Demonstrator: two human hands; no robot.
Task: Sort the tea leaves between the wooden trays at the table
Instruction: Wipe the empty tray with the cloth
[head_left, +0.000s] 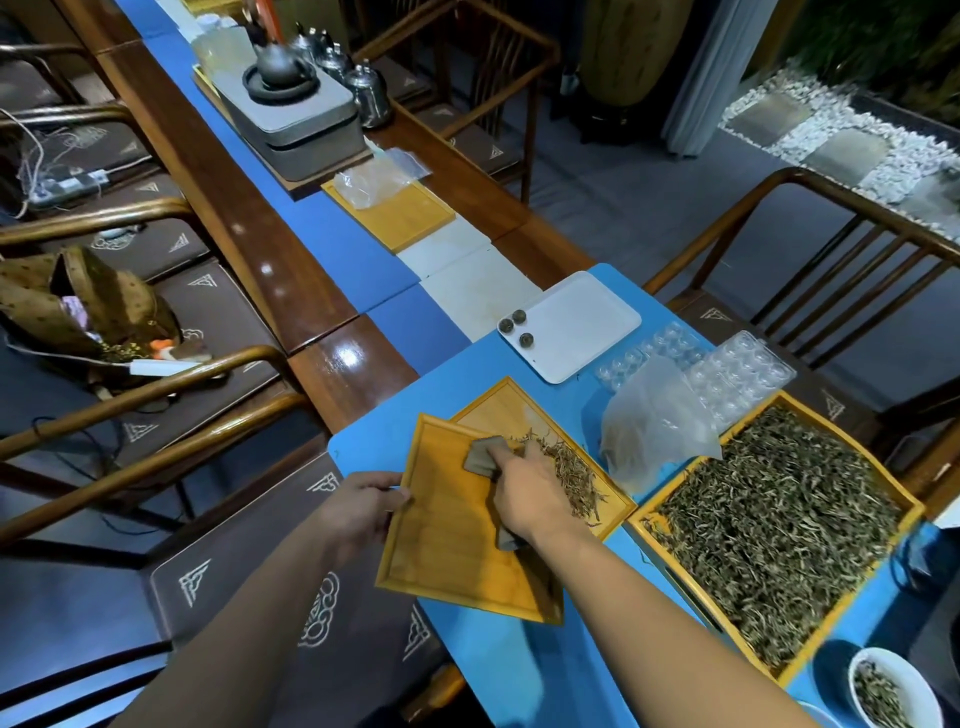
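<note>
My left hand (363, 506) grips the left rim of a bare wooden tray (447, 551), which is tilted with its far edge over a second wooden tray (498, 408). My right hand (524, 491) is shut on a grey cloth (483, 457) pressed against the bare tray's upper part. A small pile of light tea leaves (569, 467) lies in the second tray, right beside the cloth. At the right, a large wooden tray (906, 501) is filled with dark green tea leaves (774, 525).
A white tray (587, 322) holds three tea balls (514, 325). Clear plastic moulds (732, 371) and a crumpled plastic bag (654, 421) lie behind the large tray. A white bowl of leaves (891, 688) sits bottom right. Farther up are another wooden tray (400, 213) and a teapot (278, 65). Chairs flank the table.
</note>
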